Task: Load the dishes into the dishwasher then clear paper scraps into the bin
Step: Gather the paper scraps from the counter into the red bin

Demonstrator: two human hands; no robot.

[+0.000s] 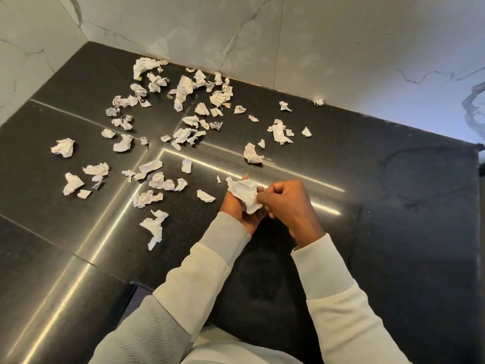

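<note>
The left hand (237,210) is palm up, just over the desk (393,211). It makes a small cup, and in that cup sits a wad (245,191) of white paper. Its grip is curled round the wad from below. The right hand (286,203) comes in from the other side. Its grip is pressed together, and its fingertips pinch the right side of the wad. Both arms wear pale sleeves (199,271).

Many more scraps (183,90) lie on the dark, shiny desk. They are spread out to the left of the hands and behind them. One flat scrap (206,196) lies just beside the left hand, and a crumpled one (252,153) lies near, behind the wad. At the back, some scraps touch the white marble wall (315,35). One small scrap (318,101) sits alone against the wall, farther right than the rest.

The wall closes the desk in at the back and on the far left. The front edge (123,281) of the desk steps in beside the left arm. From the hands, the desk runs wide to its right edge (477,206).
</note>
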